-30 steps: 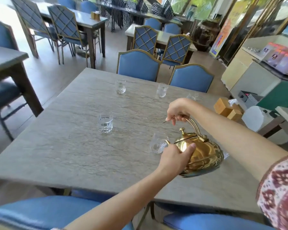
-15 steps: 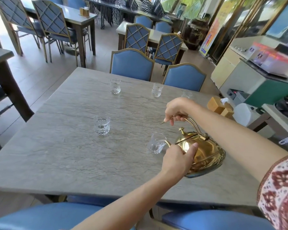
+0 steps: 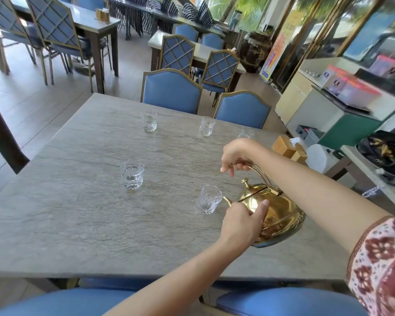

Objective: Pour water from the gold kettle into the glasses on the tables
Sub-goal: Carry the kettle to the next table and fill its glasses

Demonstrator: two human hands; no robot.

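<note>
glossy gold metal kettle (image 3: 281, 215), matt stone-look table (image 3: 82, 220)

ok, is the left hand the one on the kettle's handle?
No, the right hand grips the gold kettle by its arched handle, while the left hand holds its body beside the spout.

Two blue chairs (image 3: 172, 92) side by side; wooden boxes (image 3: 283, 145) to right; dark urn (image 3: 255, 50) farther back.
</note>
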